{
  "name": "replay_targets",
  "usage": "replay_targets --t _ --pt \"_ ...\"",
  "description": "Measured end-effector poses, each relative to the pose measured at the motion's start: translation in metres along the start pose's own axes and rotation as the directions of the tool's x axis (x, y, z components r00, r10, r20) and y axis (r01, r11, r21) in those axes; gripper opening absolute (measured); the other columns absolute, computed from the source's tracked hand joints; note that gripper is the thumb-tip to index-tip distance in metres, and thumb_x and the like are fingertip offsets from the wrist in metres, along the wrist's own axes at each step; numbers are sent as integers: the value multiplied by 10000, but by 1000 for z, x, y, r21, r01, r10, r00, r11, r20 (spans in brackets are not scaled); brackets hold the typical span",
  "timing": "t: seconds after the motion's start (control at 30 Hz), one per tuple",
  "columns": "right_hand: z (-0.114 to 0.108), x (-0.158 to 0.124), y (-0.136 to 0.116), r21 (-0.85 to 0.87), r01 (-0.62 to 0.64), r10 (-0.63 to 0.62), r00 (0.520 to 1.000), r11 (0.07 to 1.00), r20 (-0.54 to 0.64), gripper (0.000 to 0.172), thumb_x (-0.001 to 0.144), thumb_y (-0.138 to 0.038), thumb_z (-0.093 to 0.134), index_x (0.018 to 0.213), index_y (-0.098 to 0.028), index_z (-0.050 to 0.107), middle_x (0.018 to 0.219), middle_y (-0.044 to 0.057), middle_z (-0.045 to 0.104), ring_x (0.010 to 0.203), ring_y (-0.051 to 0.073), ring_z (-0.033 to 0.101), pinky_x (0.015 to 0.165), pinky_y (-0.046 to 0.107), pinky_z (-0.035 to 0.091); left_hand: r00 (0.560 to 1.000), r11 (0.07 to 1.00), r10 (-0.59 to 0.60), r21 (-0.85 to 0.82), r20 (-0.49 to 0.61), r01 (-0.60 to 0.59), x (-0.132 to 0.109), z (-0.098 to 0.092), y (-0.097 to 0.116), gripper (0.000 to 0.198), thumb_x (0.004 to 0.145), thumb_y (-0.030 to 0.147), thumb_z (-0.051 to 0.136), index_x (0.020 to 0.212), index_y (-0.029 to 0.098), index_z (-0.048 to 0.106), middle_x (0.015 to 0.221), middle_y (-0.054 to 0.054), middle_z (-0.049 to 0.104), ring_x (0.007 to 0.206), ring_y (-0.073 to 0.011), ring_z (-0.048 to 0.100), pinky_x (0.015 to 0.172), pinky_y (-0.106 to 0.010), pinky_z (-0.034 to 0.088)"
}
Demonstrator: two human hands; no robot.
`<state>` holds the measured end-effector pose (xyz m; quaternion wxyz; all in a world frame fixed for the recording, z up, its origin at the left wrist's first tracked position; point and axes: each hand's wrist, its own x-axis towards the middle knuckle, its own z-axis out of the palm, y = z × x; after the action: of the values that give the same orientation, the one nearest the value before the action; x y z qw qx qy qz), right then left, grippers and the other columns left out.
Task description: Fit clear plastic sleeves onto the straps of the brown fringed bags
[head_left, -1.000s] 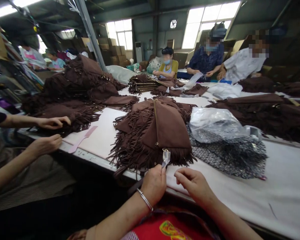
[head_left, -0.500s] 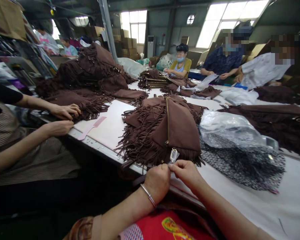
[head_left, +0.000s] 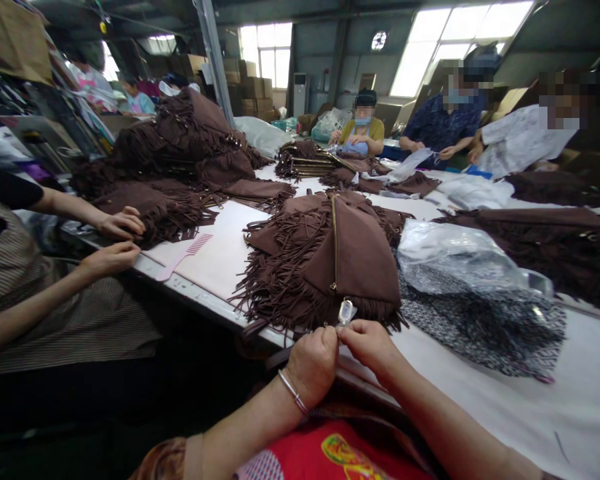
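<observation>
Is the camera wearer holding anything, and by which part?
The left hand and right hand pinch the lower end of the clear wrap around the metal fitting on the brown bag.

Both hands (head_left: 313, 360) meet, fingertips (head_left: 347, 331) pinched, forearms (head_left: 253, 419) slanting inward.

A factory workshop, by the look of it: heaps of matching brown fringed bags (head_left: 365, 253) crowd a long shared worktop (head_left: 225, 243), several workers (head_left: 435, 123) sit or stand around it, and cardboard cartons (head_left: 255, 88) are stacked behind a metal post (head_left: 214, 60).
</observation>
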<state>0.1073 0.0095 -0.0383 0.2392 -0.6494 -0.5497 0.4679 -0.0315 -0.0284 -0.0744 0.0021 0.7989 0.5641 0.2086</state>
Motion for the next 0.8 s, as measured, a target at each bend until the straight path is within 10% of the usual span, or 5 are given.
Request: replay_targets --t 0.4,0.47,0.63,0.8 --pt "-3 -3 29 259 -19 4 998 966 60 253 709 -383 648 605 -157 606 457 -46 468 394 68 364 390 213 277 969 823 -183 -514 165 242 9 -9 7 232 928 242 370 747 196 507 703 -45 587 661 -168 549 624 -293 384" --pt "-1 -4 28 361 -79 47 994 929 96 287 685 -420 677 597 -164 584 443 -60 440 390 65 354 392 210 275 933 637 -243 -681 267 361 10 -11 10 244 909 273 412 689 198 485 619 -5 531 570 -133 497 566 -268 359" --pt "4 -10 25 589 -85 11 992 804 128 338 646 -463 737 699 -149 623 528 -40 530 445 68 403 442 214 294 755 -158 -225 -788 616 595 14 -15 16 237 852 393 513 739 189 471 550 69 436 376 -40 266 392 -196 222" --pt "-3 -12 25 518 182 -211 977 836 -3 246 739 -383 700 745 -138 687 626 -11 602 572 95 473 548 235 356 684 -539 -13 -581 729 610 16 -26 13 196 793 300 639 820 153 514 568 74 442 388 -11 284 391 -147 247"
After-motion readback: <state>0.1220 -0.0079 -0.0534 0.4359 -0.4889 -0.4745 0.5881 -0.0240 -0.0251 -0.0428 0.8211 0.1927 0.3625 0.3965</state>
